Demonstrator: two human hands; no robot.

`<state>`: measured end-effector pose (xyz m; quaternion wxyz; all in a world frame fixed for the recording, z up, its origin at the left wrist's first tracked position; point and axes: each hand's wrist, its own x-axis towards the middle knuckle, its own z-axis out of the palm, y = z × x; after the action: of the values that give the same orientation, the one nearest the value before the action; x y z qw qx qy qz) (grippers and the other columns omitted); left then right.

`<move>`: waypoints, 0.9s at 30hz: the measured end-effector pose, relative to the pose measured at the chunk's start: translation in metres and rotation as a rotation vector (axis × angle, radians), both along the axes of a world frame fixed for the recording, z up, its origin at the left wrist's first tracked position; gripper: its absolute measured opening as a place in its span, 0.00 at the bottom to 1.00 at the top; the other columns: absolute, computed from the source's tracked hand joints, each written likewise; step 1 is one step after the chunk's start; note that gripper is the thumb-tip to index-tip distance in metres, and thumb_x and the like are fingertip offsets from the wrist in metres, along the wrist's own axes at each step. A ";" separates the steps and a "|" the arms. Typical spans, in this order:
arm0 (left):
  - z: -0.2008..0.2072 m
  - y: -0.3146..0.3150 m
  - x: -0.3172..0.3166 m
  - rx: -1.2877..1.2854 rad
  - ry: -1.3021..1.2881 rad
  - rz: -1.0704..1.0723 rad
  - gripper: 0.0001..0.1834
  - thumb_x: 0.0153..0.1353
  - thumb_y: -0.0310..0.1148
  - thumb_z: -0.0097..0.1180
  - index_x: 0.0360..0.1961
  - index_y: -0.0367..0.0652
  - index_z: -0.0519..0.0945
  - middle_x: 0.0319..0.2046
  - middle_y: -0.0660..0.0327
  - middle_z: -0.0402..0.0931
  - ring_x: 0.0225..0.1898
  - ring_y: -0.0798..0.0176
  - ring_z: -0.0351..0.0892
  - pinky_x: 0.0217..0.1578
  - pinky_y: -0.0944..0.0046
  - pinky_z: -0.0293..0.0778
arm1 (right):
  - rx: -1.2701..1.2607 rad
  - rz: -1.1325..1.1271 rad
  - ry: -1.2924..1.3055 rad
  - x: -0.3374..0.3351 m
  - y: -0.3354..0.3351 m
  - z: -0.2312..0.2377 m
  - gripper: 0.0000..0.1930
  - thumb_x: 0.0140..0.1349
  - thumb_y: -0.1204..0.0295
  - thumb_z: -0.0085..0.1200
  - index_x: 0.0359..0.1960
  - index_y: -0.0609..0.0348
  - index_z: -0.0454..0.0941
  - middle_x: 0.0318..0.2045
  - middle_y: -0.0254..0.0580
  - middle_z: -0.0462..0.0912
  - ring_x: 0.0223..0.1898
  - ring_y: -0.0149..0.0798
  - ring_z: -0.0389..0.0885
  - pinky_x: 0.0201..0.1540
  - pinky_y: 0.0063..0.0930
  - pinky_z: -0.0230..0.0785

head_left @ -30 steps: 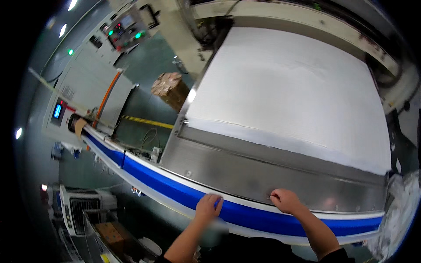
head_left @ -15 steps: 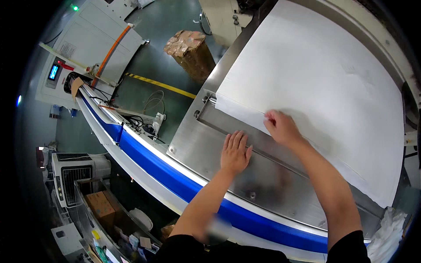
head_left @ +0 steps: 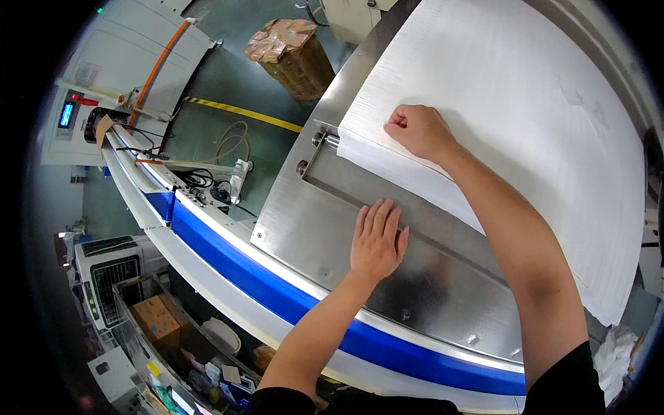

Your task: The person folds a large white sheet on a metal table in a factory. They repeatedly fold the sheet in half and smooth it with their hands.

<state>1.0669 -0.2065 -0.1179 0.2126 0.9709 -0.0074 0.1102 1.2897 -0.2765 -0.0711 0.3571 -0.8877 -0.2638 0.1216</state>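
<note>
My left hand point(head_left: 377, 240) lies flat on the brushed metal table point(head_left: 304, 235), fingers stretched out beside the long metal bar. Over the white sheet material point(head_left: 498, 76), near its front left edge, my right hand point(head_left: 420, 131) is closed with the fingers curled in. Whether something is pinched between those fingertips is hidden. The white sheets appear stacked, with fine ripples across the top and a creased patch toward the far right. Their front edge hangs over the recess behind the bar. Metal rollers or bolts point(head_left: 330, 140) sit at the recess's left end.
A blue and white rail point(head_left: 228, 252) runs along the table's front. A brown wrapped bundle point(head_left: 294, 62) stands on the floor behind, near yellow-black tape point(head_left: 242, 114). White machines, cables and a cart with a cardboard box point(head_left: 158, 321) are at the left.
My right hand has moved up and away from the sheets' front edge, farther over them. More ripples show on the sheets. My left hand stays flat on the metal.
</note>
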 end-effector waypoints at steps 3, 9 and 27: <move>0.001 0.001 -0.001 -0.008 0.000 0.002 0.21 0.59 0.37 0.51 0.52 0.40 0.71 0.54 0.54 0.67 0.59 0.51 0.64 0.62 0.48 0.54 | 0.008 -0.006 0.022 -0.001 0.001 0.001 0.10 0.53 0.64 0.53 0.29 0.57 0.80 0.26 0.45 0.82 0.30 0.46 0.81 0.38 0.38 0.72; 0.002 0.015 0.012 -0.108 -0.077 0.031 0.22 0.55 0.33 0.53 0.52 0.40 0.70 0.55 0.54 0.68 0.57 0.49 0.65 0.57 0.49 0.58 | 0.030 -0.038 -0.089 -0.003 -0.003 -0.006 0.09 0.55 0.65 0.55 0.28 0.58 0.79 0.23 0.39 0.82 0.25 0.37 0.80 0.32 0.29 0.71; 0.009 0.091 0.104 0.265 -0.309 0.038 0.18 0.54 0.35 0.52 0.48 0.48 0.73 0.53 0.62 0.70 0.56 0.56 0.67 0.55 0.52 0.59 | -0.011 -0.063 -0.127 -0.001 -0.001 -0.010 0.10 0.55 0.62 0.57 0.29 0.55 0.80 0.22 0.36 0.82 0.24 0.37 0.79 0.30 0.30 0.70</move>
<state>1.1708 -0.1153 -0.1088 0.0774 0.9619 -0.0362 0.2598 1.2891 -0.2775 -0.0810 0.3386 -0.9035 -0.2570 0.0554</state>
